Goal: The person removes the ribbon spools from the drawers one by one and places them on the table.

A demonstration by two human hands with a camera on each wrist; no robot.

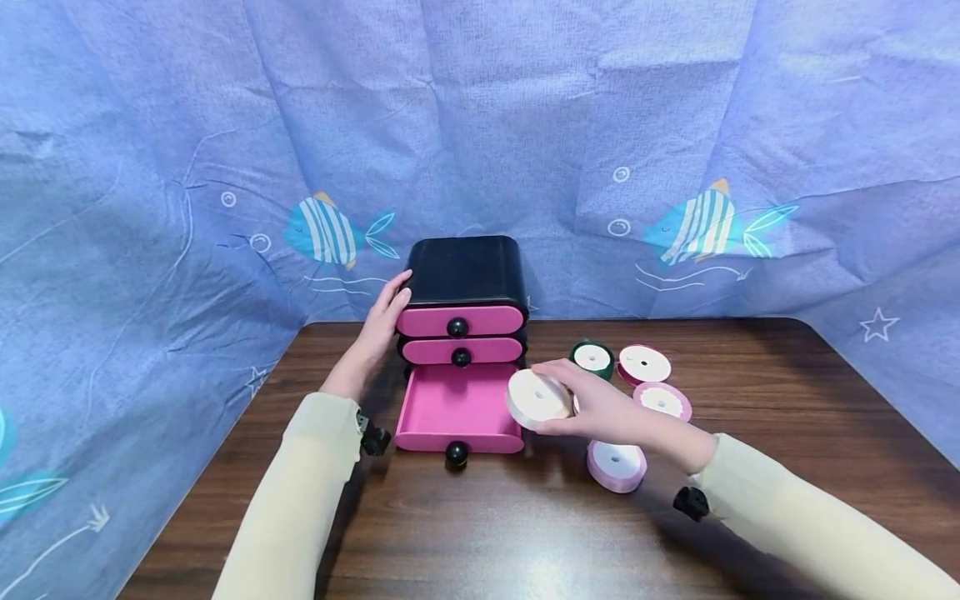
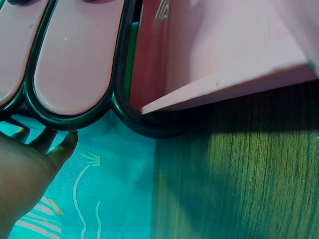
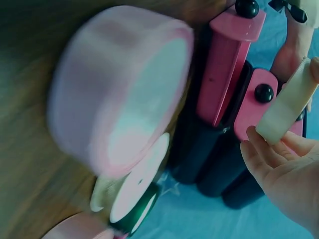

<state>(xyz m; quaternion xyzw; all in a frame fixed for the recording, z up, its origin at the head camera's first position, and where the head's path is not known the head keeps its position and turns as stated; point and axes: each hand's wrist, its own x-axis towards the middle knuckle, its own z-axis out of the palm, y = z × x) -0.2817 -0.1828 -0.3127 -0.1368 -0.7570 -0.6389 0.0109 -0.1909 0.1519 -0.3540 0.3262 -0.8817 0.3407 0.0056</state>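
Note:
A black cabinet point(image 1: 467, 271) with pink drawers stands on the table; its bottom drawer point(image 1: 459, 404) is pulled out and bare inside. My left hand point(image 1: 384, 317) rests against the cabinet's upper left side, fingers spread along the black edge in the left wrist view. With thumb and fingers, my right hand point(image 1: 592, 404) grips a cream ribbon spool point(image 1: 537, 398) just right of the open drawer, raised above the table. In the right wrist view the held spool point(image 3: 286, 107) appears edge-on.
Right of the cabinet lie several ribbon spools: a green one point(image 1: 592, 358), a dark pink one point(image 1: 645, 364), a pink one point(image 1: 663, 402) and a lilac one point(image 1: 617, 465). Another is partly hidden behind my right hand. A blue fish-print cloth point(image 1: 570, 125) hangs behind the table.

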